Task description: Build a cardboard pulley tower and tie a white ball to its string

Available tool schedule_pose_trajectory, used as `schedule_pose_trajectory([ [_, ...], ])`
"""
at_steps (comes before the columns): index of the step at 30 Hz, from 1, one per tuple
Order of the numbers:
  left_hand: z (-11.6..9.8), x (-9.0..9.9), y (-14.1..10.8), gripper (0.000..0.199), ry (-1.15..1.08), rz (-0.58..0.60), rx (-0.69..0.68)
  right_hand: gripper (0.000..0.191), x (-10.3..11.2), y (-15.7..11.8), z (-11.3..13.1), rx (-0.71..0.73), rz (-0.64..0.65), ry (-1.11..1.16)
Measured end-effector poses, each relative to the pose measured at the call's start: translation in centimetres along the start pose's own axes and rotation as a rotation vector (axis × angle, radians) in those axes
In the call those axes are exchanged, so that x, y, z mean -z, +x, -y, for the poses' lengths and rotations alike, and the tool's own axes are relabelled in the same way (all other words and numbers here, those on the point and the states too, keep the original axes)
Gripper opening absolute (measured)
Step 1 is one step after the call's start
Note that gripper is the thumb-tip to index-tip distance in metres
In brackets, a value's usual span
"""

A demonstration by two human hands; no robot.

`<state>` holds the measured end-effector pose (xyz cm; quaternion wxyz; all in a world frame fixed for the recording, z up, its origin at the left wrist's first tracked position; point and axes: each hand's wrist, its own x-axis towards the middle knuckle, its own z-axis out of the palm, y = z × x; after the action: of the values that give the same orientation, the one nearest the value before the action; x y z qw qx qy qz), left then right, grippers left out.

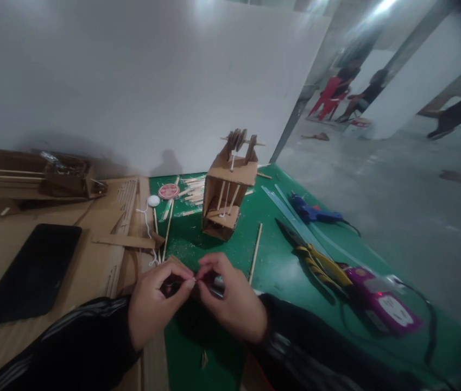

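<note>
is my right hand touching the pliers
Apart. The head view, the only one, shows it: bare green table lies plainly between the right hand and the pliers.

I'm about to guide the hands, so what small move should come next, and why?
Probably hold the left hand steady and slowly ease the right hand closer: their fingertips nearly meet, and whatever lies between is too small to make out.
</note>
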<state>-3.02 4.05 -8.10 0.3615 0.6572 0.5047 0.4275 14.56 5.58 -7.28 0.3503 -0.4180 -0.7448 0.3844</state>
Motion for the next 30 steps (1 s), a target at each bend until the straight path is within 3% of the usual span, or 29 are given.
schedule_pose_trajectory([
  [6, 0.26, -0.27, -0.23, 0.011, -0.092, -0.026, -0.069, 0.031, 0.05, 0.09, 0.33, -0.011, 0.032, 0.042],
  [15, -0.55, 0.31, 0.06, 0.011, 0.259, -0.029, -0.286, 0.026, 0.05, 0.02, 0.32, 0.004, -0.027, 0.027],
  [25, -0.48, 0.15, -0.42, 0.009, 0.399, 0.067, -0.2, 0.02, -0.1, -0.19, 0.04, 0.09, -0.093, -0.072],
  [30, -0.53, -0.05, -0.38, 0.018, 0.234, 0.154, 0.003, 0.016, 0.06, -0.2, 0.0, 0.119, -0.088, -0.129],
])
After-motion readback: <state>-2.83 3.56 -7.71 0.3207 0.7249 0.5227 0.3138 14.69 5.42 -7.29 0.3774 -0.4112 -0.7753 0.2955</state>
